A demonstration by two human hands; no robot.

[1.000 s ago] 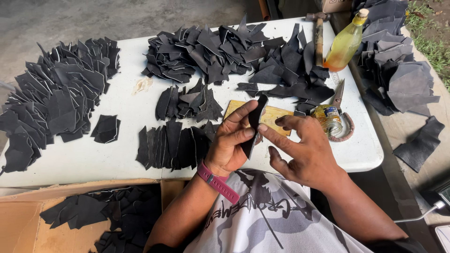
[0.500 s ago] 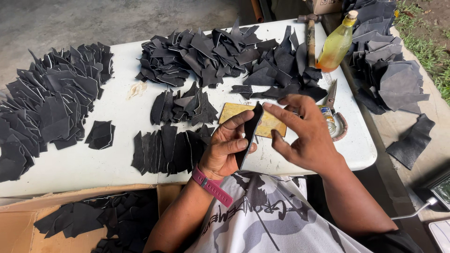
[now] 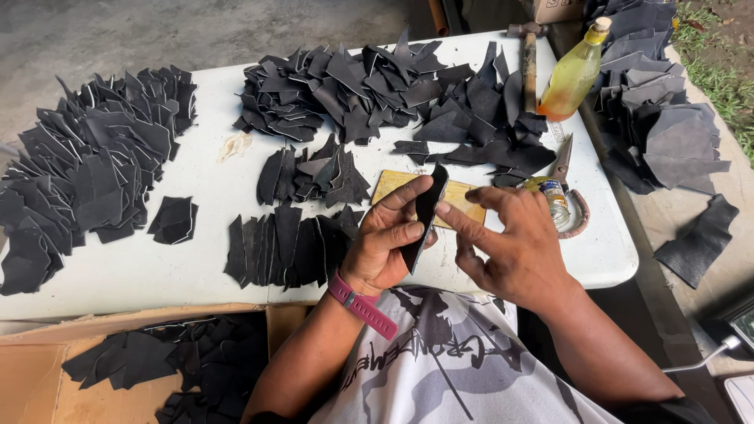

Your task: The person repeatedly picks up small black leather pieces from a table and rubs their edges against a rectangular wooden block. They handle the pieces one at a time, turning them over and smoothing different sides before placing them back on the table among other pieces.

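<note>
Head view, the only one. Your left hand (image 3: pixel 385 243) holds a narrow black leather strip (image 3: pixel 425 212) edge-up just above the near rim of the white table (image 3: pixel 157 275), thumb on one face and fingers curled against the other: a pinch closed on the strip. Held on edge this way, likely so the long side faces your right hand.

Your right hand (image 3: pixel 514 247) sits just beside it, fingers spread and half bent, the forefinger tip (image 3: pixel 448 210) touching the strip; it grips nothing. Whether it presses or only steadies, you cannot tell.

Pose: both wrists low over your lap, forearms converging, a pink wristband (image 3: pixel 361 305) on the left.

Behind the strip lies a tan board (image 3: pixel 393 184), probably the work surface. Flat black pieces are fanned in a row (image 3: pixel 283 247) left of your left hand, within easy reach. Scissors (image 3: pixel 561 161), a small jar (image 3: pixel 554 198), a yellow bottle (image 3: pixel 572 74) and a hammer (image 3: pixel 528 55) are grouped to the right. Loose black offcuts fill a cardboard box (image 3: pixel 78 385) below.
</note>
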